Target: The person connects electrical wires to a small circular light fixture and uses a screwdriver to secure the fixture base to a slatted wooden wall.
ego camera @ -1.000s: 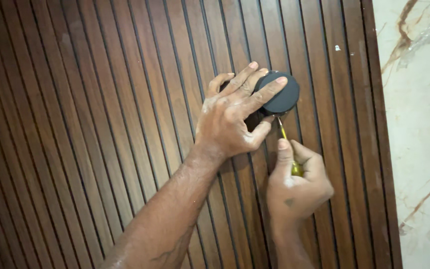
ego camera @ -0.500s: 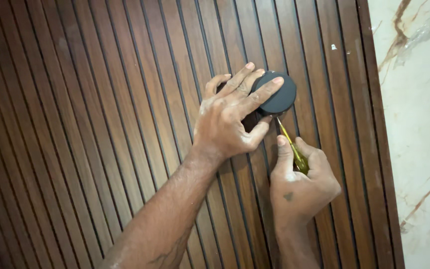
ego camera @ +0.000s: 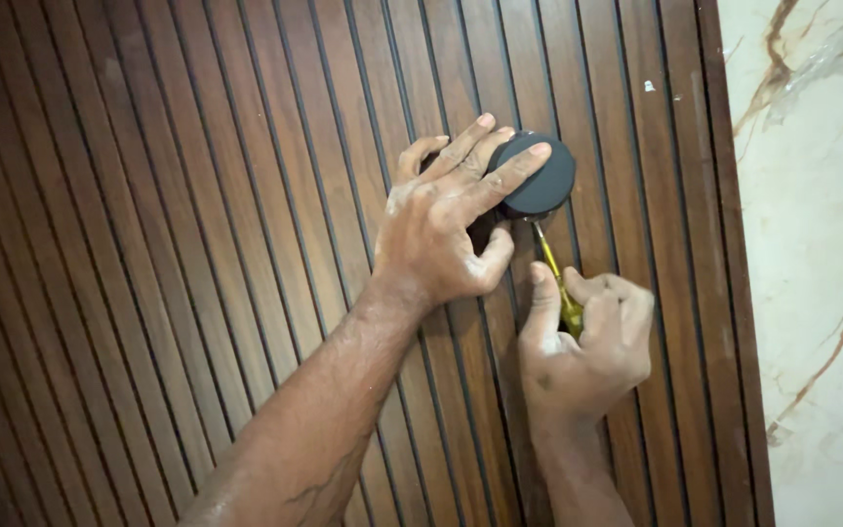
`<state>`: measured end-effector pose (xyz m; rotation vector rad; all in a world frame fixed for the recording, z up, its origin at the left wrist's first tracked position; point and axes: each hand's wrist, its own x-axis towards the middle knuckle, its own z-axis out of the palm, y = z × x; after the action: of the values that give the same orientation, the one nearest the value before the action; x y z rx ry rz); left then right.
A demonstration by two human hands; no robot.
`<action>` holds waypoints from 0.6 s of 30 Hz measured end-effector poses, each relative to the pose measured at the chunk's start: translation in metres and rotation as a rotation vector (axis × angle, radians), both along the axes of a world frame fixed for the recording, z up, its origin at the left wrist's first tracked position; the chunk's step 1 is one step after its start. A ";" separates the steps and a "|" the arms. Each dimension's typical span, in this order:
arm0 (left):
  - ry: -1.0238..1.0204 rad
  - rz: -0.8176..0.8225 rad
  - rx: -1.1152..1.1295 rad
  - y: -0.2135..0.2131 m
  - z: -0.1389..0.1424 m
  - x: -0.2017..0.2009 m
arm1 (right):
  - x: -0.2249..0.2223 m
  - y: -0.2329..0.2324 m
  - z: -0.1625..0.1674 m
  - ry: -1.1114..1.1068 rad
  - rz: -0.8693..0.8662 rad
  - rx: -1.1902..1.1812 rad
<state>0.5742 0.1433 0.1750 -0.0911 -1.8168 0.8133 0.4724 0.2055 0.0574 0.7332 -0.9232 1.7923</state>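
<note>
we look down at a wall of dark brown fluted wood panelling point(ego camera: 197, 244), its narrow vertical slats filling most of the view, with a strip of pale veined marble point(ego camera: 812, 263) along the right edge. our left hand point(ego camera: 446, 229) presses a round, dark grey disc-shaped fitting point(ego camera: 541, 176) flat against the slats in the upper middle of the view; three fingers point(ego camera: 500, 181) lie spread across its face and the thumb hooks beneath its lower rim, so the hand is grasping the fitting and pinning it in place. just below, our right hand point(ego camera: 587, 346) is clenched around the yellow handle of a slim screwdriver point(ego camera: 556, 283), whose thin shaft angles up to the underside of the fitting. the tip is hidden behind the rim, so we cannot tell exactly what it meets, perhaps a small screw. the fitting looks stiff, smooth and fairly light, likely to slide on the ribbed wood if pressure eases, so it seems best held by its rim with fingers flat on the face. the screwdriver seems rigid and light, best gripped around its handle.
</note>
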 end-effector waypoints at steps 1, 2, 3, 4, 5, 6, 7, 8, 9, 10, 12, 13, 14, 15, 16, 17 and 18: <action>-0.005 -0.006 0.006 0.001 0.000 0.000 | 0.002 -0.003 0.000 0.001 -0.022 -0.032; -0.006 -0.013 0.010 0.002 0.001 0.000 | 0.004 -0.005 0.000 -0.035 0.001 -0.011; -0.001 -0.005 0.008 0.003 0.001 0.000 | 0.005 -0.008 0.000 -0.069 0.027 0.007; 0.004 0.003 0.007 0.003 0.001 0.000 | 0.006 -0.009 0.001 -0.103 0.053 0.027; 0.007 0.009 0.012 0.004 0.001 0.000 | 0.006 -0.010 0.001 -0.123 0.091 0.040; 0.004 0.011 0.012 0.005 0.001 0.000 | 0.005 -0.011 0.000 -0.143 0.127 0.052; 0.002 0.013 0.009 0.005 0.002 0.000 | 0.005 -0.010 0.000 -0.162 0.163 0.060; 0.003 0.018 0.011 0.006 0.001 0.000 | 0.004 -0.009 0.000 -0.157 0.205 0.059; 0.004 0.014 0.016 0.006 0.001 0.001 | 0.003 -0.008 -0.001 -0.153 0.247 0.066; 0.005 0.009 0.016 0.007 0.001 0.001 | 0.003 -0.007 -0.001 -0.148 0.289 0.070; 0.006 -0.001 0.017 0.009 0.001 0.002 | 0.002 -0.004 -0.001 -0.081 0.185 0.049; 0.005 -0.006 0.021 0.010 0.002 0.002 | 0.002 -0.004 0.000 -0.052 0.131 0.037; 0.004 -0.012 0.022 0.011 0.002 0.003 | 0.002 -0.004 0.000 -0.043 0.081 0.026; -0.001 -0.016 0.020 0.012 0.003 0.003 | 0.002 -0.004 0.001 -0.034 0.031 0.013; -0.005 -0.021 0.020 0.013 0.004 0.004 | 0.002 -0.005 0.001 -0.024 -0.020 0.001; -0.004 -0.028 0.019 0.014 0.004 0.004 | 0.001 -0.005 0.001 -0.045 -0.002 0.024; 0.000 -0.032 0.014 0.014 0.005 0.004 | 0.000 -0.007 0.001 -0.064 0.015 0.047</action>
<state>0.5787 0.1575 0.1803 -0.1114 -1.8164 0.7777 0.4728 0.1986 0.0585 0.7172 -1.0075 1.8222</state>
